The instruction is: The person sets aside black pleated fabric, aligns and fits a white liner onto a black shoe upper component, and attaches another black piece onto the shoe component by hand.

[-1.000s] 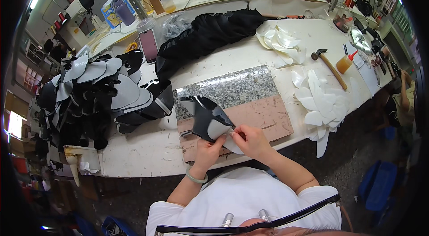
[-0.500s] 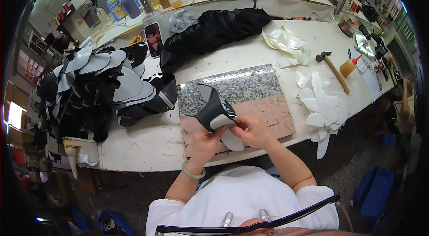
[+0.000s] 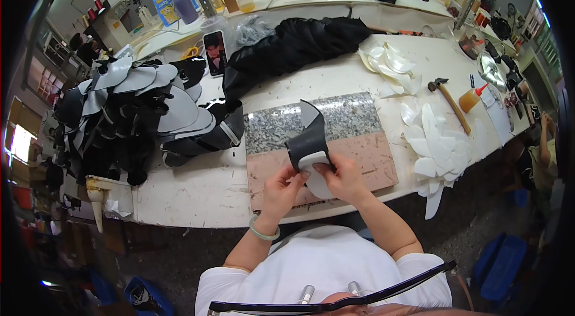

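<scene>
Just below the middle of the frame, I can see a black and grey piece (image 3: 308,142) held up over a flat slab (image 3: 376,157). Its main part is dark and bends round like a wide cuff. At the top it goes up to a curled tip, light grey with a thin dark edge. Low on its front is a pale patch (image 3: 314,159) with a round top, and a pale grey flap (image 3: 320,185) hangs down between the two hands. From where I sit, I cannot tell if the patch and the flap are one bit.

The left hand (image 3: 280,191) is nearly closed, with its thumb and bent fingers pinching the piece at its lower left side. The right hand (image 3: 346,178) is nearly closed too. Its fingers curl round the right side, and its thumb is on the pale part. I can't see the fingertips behind the piece.

The slab is speckled grey at its top and pink at its bottom. At the left of the frame I see a big heap of black and grey parts (image 3: 182,114). Over on the right are flat white shapes (image 3: 440,151) in a pile, with a hammer (image 3: 456,109) and a red-tipped bottle (image 3: 470,100) near them. Black cloth (image 3: 299,45) lies across the upper middle.
</scene>
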Demonstrator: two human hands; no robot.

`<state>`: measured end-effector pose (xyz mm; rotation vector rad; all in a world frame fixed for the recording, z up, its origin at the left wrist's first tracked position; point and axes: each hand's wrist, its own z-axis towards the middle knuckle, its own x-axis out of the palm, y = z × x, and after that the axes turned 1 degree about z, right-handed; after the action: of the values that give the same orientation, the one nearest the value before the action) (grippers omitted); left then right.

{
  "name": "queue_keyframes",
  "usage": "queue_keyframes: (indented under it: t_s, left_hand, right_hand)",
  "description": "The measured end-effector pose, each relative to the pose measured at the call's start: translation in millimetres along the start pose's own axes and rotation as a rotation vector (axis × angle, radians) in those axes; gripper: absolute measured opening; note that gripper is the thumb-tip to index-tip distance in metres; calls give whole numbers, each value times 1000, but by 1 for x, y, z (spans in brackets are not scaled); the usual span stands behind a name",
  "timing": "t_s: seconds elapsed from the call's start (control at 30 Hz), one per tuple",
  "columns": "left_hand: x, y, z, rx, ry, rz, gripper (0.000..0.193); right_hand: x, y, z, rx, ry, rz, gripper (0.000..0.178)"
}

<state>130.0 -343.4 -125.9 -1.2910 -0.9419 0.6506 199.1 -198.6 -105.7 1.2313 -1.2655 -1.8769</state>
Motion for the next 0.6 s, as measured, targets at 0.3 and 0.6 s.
queue_keyframes:
  t_s: [0.3,0.6]
  left_hand:
    - [-16,18,4,117,51,285,17]
    - [16,-105,12,1156,420,962,47]
  right_hand:
    - [-16,17,10,-139,207,-115,15]
    - [-26,23,37,-422,280,-719,11]
